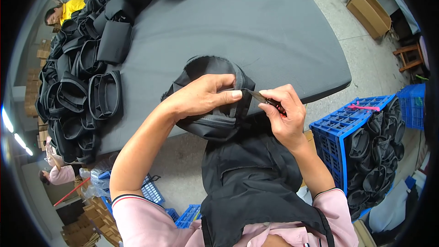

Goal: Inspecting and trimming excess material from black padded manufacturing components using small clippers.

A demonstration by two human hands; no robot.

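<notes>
My left hand (203, 95) grips the rim of an unzipped black fabric pouch (210, 128), thumb on the edge outside and fingers inside the opening. The pouch rests at the near edge of the grey padded table (238, 27). Closed around a small pair of thread snips (259, 96) is my right hand (289, 115). The dark blades point left, at the zipper edge just beside my left thumb. A thin thread shows near the tip; whether the blades touch it I cannot tell. Most of the snips' handle is hidden in my fingers.
Many similar black pouches (73, 91) are heaped along the table's left side. At my right stands a blue plastic crate (327, 139) full of black pouches. An opened cardboard box (368, 13) and a wooden stool (409, 57) are farther right. Two people are at the far left.
</notes>
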